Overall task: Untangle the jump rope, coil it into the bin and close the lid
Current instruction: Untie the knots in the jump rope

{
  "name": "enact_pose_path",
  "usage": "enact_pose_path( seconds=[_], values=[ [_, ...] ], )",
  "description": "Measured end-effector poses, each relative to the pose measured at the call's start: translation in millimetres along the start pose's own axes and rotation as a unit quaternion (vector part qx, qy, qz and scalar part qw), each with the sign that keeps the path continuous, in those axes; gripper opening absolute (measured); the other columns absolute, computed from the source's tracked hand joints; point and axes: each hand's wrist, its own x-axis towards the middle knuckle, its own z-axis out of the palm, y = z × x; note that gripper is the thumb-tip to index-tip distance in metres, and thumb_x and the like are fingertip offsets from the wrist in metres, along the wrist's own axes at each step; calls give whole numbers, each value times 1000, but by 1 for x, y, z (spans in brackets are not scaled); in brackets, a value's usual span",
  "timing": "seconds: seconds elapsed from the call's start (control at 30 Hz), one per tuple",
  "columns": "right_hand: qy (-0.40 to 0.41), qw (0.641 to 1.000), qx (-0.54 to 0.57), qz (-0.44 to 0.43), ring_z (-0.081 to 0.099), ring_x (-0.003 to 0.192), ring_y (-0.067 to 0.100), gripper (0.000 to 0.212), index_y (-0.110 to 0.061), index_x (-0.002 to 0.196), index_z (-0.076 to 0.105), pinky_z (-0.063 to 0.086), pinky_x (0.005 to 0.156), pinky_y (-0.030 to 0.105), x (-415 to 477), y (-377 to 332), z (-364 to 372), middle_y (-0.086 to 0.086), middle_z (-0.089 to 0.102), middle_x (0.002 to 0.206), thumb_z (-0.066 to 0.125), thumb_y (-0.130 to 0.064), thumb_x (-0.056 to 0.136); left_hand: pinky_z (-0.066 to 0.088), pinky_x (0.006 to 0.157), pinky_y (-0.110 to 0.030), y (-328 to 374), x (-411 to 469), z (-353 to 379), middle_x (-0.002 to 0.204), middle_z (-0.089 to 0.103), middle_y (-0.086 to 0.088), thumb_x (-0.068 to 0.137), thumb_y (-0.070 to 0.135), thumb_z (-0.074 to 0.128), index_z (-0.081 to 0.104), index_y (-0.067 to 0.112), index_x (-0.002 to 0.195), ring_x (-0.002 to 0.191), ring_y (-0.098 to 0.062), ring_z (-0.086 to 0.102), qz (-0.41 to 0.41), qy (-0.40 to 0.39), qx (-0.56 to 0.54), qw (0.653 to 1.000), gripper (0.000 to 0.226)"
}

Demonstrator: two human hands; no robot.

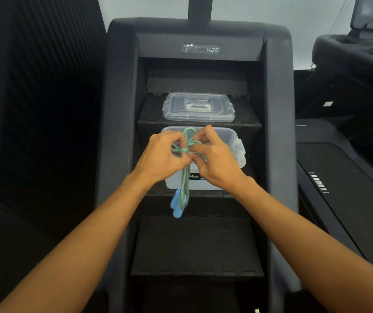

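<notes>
A black stair-climber machine (122,132) fills the view, its dark ridged steps (194,242) carrying the things. A clear plastic bin (239,152) stands open on one step, its clear lid (198,107) lying on the step behind it. Above the bin, the left hand (160,154) and right hand (217,159) pinch the knotted green braided jump rope (188,143), fingers closed on the knot; its blue handles (176,205) hang over the bin's front edge.

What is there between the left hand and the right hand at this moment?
In the head view, the knotted part of the jump rope lies between the left hand and right hand, pinched by both above the open bin.
</notes>
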Motion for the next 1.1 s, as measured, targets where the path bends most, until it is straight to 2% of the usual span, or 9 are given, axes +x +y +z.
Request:
enact_pose_path(
  seconds=[0.13, 0.23, 0.47, 0.53, 0.73, 0.8, 0.93, 1.03, 1.1],
  values=[
    [-5, 998, 59, 12, 60, 80, 20, 8, -3, 89, 78, 56, 74, 40, 3, 4, 0, 13, 54, 109, 71, -5, 89, 53, 61, -38, -5, 2, -1, 84, 62, 3, 69, 21, 76, 67, 21, 80, 65, -17, 61, -20, -9, -42, 999, 14],
    [-12, 996, 82, 18, 60, 81, 17, 8, -4, 91, 80, 54, 79, 33, 5, 5, -1, 11, 58, 110, 72, -4, 88, 55, 65, -46, -6, 3, -2, 89, 62, 2, 69, 15, 75, 67, 18, 80, 70, -18, 61, -19, -13, -50, 998, 14],
    [-5, 986, 154, 59, 63, 93, 19, 11, -3, 94, 81, 52, 80, 31, 8, 4, -5, 1, 63, 109, 74, -3, 86, 54, 66, -38, -7, 2, 3, 94, 63, 7, 67, 13, 71, 68, 13, 79, 81, -15, 64, -37, 18, -102, 994, 12],
    [-2, 983, 166, 84, 65, 93, 21, 10, -3, 94, 80, 53, 77, 32, 9, 6, -5, -3, 61, 106, 75, -5, 85, 57, 66, -42, -7, 1, 5, 96, 62, 8, 69, 10, 72, 68, 13, 81, 81, -17, 66, -43, 29, -117, 992, 12],
    [16, 983, 144, 113, 62, 86, 16, 18, -8, 98, 72, 56, 80, 35, 4, 4, -2, -2, 62, 95, 80, -18, 85, 61, 83, -45, -10, 2, 3, 100, 67, -2, 75, 10, 79, 67, 12, 92, 94, -23, 72, -46, 27, -151, 987, 20],
    [32, 967, 197, 160, 65, 91, 20, 13, -16, 95, 70, 57, 83, 44, 4, 6, 2, 0, 65, 96, 77, -21, 86, 60, 90, -39, -8, 3, 0, 103, 69, -6, 75, 2, 83, 65, 13, 100, 99, -21, 72, -59, 14, -209, 976, 32],
    [34, 909, 341, 238, 68, 103, 35, 9, -32, 89, 70, 53, 94, 59, 10, 8, 0, 13, 72, 105, 76, -29, 83, 58, 87, -28, -8, 5, -4, 105, 71, -6, 73, -13, 82, 59, 17, 108, 88, -11, 72, -94, 14, -299, 950, 51],
    [40, 879, 406, 248, 71, 100, 41, 14, -15, 98, 65, 58, 91, 56, 12, 3, -5, 22, 68, 113, 73, -7, 90, 58, 83, -28, -4, 4, -1, 103, 70, -3, 77, -11, 80, 58, 13, 109, 84, -9, 72, -102, 23, -303, 947, 45],
    [69, 877, 407, 245, 74, 92, 36, 29, -20, 106, 59, 62, 86, 46, 13, -1, -6, 15, 63, 119, 73, -1, 88, 57, 81, -26, -1, 4, 0, 107, 68, -5, 79, -11, 79, 58, 9, 111, 86, -10, 74, -107, 26, -314, 943, 43]
  ],
)
